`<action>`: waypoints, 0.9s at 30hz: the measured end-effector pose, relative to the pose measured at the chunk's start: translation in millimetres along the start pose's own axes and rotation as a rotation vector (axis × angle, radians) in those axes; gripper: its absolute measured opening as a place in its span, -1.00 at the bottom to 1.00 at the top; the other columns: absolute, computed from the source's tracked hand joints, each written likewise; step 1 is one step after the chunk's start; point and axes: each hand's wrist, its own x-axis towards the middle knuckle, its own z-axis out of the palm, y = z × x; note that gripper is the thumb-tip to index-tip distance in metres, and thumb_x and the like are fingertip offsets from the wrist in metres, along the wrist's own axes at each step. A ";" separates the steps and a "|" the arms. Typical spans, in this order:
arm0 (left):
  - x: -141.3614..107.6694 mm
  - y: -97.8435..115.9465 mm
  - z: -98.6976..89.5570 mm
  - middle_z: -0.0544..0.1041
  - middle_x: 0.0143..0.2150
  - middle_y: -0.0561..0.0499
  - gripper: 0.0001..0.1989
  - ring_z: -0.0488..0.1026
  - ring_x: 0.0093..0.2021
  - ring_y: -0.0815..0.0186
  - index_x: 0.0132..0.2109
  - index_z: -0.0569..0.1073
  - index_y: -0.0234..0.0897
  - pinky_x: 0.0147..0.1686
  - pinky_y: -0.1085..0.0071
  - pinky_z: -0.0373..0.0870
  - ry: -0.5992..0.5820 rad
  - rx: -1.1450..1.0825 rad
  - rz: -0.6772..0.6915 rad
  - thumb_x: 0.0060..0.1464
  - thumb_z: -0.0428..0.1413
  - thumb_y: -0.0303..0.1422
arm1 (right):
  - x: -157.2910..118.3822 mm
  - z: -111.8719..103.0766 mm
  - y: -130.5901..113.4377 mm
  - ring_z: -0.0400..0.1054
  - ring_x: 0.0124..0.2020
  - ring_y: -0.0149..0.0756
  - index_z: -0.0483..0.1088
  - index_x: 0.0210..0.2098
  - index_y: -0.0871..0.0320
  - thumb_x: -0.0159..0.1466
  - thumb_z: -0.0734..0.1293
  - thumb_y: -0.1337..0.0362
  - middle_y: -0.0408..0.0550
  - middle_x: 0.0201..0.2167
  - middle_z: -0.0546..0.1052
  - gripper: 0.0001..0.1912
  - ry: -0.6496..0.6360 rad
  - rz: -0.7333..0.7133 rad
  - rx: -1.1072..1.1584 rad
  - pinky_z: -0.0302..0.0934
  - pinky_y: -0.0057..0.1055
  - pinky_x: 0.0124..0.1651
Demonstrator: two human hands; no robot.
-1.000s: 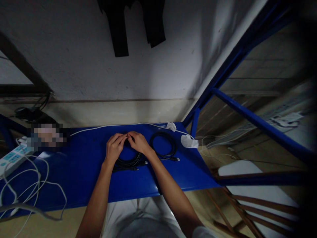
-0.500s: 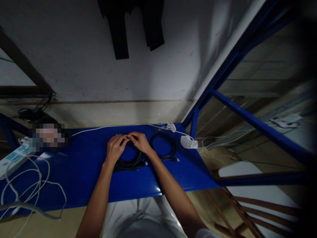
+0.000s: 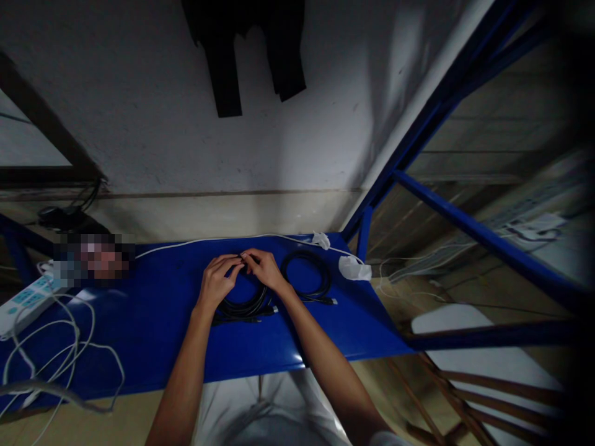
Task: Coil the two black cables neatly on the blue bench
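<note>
A coiled black cable (image 3: 242,308) lies on the blue table in front of me, its plug ends pointing right at the near side of the loop. Over the far side of this coil, my left hand (image 3: 218,280) and my right hand (image 3: 263,267) meet with their fingertips almost touching. Both are closed in a pinch on the black cable; a small dark bit shows between the fingers, too small to make out. Part of the coil is hidden under the hands. Just to the right rests a second coiled black cable (image 3: 325,288), with a metal-ended plug at its near side.
At the left stand a white power strip (image 3: 32,300) and tangled white cords (image 3: 69,347). A white wire (image 3: 195,240) runs along the table's back edge to crumpled white pieces (image 3: 354,268). Blue frame bars (image 3: 465,217) and a wooden chair (image 3: 493,365) are on the right.
The fingertips have shifted slightly at the far side of the coil, and a little more of the dark bit shows between them. Both coils stay in place.
</note>
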 end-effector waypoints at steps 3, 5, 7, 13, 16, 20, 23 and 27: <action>0.9 0.4 0.3 0.72 -0.07 -0.04 -0.89 0.66 -0.01 0.14 -0.03 0.64 -0.11 0.06 0.11 0.57 0.003 -0.015 -0.002 0.34 0.25 -0.36 | 0.1 0.4 -1.0 0.52 -0.37 -0.29 0.59 -0.10 0.09 0.53 0.28 -0.06 -0.11 -0.35 0.63 -0.60 0.000 0.012 0.025 0.36 -0.43 -0.21; 1.7 1.2 -0.1 0.71 -0.09 -0.05 -0.90 0.66 -0.02 0.14 -0.03 0.63 -0.12 0.06 0.11 0.57 -0.001 -0.020 -0.016 0.34 0.26 -0.34 | 0.1 0.7 -1.4 0.53 -0.37 -0.30 0.60 -0.09 0.09 0.52 0.28 -0.07 -0.10 -0.31 0.65 -0.60 -0.003 0.014 0.046 0.38 -0.42 -0.20; 2.2 1.8 -0.5 0.70 -0.11 -0.07 -0.89 0.65 -0.04 0.13 -0.02 0.62 -0.13 0.06 0.10 0.57 0.002 -0.026 -0.034 0.34 0.26 -0.31 | 0.0 0.9 -1.3 0.53 -0.37 -0.30 0.60 -0.10 0.10 0.52 0.29 -0.06 -0.08 -0.27 0.66 -0.60 -0.006 0.011 0.063 0.39 -0.42 -0.20; -0.2 0.7 0.7 0.66 -0.05 -0.08 -0.87 0.63 -0.02 0.15 0.00 0.64 -0.08 0.07 0.12 0.59 -0.006 -0.027 -0.025 0.35 0.25 -0.32 | 0.0 0.6 0.9 0.52 -0.38 -0.30 0.61 -0.07 0.09 0.50 0.31 -0.04 -0.07 -0.25 0.66 -0.63 0.000 0.010 0.068 0.40 -0.40 -0.19; -1.5 -1.3 2.2 0.59 -0.01 -0.10 -0.90 0.62 0.00 0.16 -0.06 0.67 -0.09 0.04 0.16 0.63 0.014 -0.038 -0.043 0.33 0.26 -0.30 | -0.1 0.5 0.9 0.53 -0.37 -0.31 0.61 -0.06 0.09 0.50 0.32 -0.03 -0.07 -0.23 0.67 -0.64 0.003 0.017 0.061 0.40 -0.41 -0.19; -2.0 -3.8 3.3 0.53 0.03 -0.11 -0.92 0.61 0.02 0.17 -0.09 0.67 -0.11 0.06 0.17 0.64 0.014 -0.037 -0.047 0.32 0.27 -0.31 | 0.0 0.8 -0.2 0.53 -0.37 -0.31 0.61 -0.05 0.09 0.49 0.33 0.02 -0.08 -0.24 0.67 -0.68 -0.003 0.009 0.056 0.40 -0.40 -0.18; -2.1 -4.4 3.3 0.54 0.07 -0.11 -0.90 0.60 0.04 0.15 -0.07 0.68 -0.11 0.07 0.15 0.64 -0.022 -0.023 -0.040 0.33 0.25 -0.35 | 0.3 1.5 -0.6 0.55 -0.32 -0.29 0.62 -0.05 0.09 0.49 0.33 0.06 -0.07 -0.25 0.67 -0.71 -0.003 0.004 0.057 0.41 -0.39 -0.14; -2.1 -2.9 3.4 0.55 0.09 -0.11 -0.89 0.60 0.06 0.15 -0.07 0.66 -0.12 0.09 0.13 0.64 -0.024 -0.017 -0.043 0.34 0.22 -0.35 | 1.3 2.6 0.2 0.58 -0.22 -0.24 0.63 -0.06 0.09 0.47 0.34 0.06 -0.05 -0.21 0.68 -0.71 -0.002 0.019 0.073 0.44 -0.38 -0.13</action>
